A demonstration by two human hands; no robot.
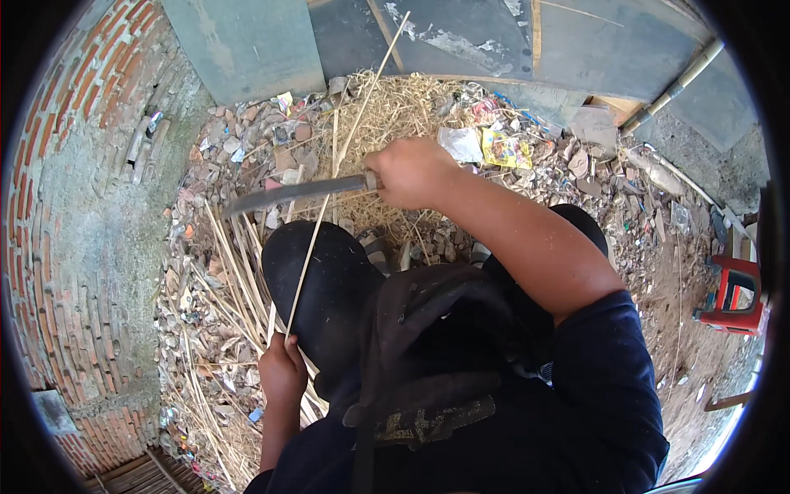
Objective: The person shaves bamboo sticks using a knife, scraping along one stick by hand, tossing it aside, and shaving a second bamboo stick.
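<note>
My right hand (409, 173) is closed round the handle of a machete (300, 191), whose dark, slightly curved blade points left. A long, thin bamboo strip (306, 265) runs from my left hand up past the blade toward the far wall. The blade crosses the strip; whether they touch I cannot tell. My left hand (283, 368) grips the strip's near end beside my left knee. Around and below that hand lie several more pale bamboo strips (239, 272), bundled loosely on the ground.
Curly shavings (395, 111) heap up ahead of my feet. Rubble and litter cover the ground, with a yellow wrapper (506, 149) among it. A brick wall (90, 247) stands left, grey panels (461, 41) at the far side, and a red stool (732, 296) at right.
</note>
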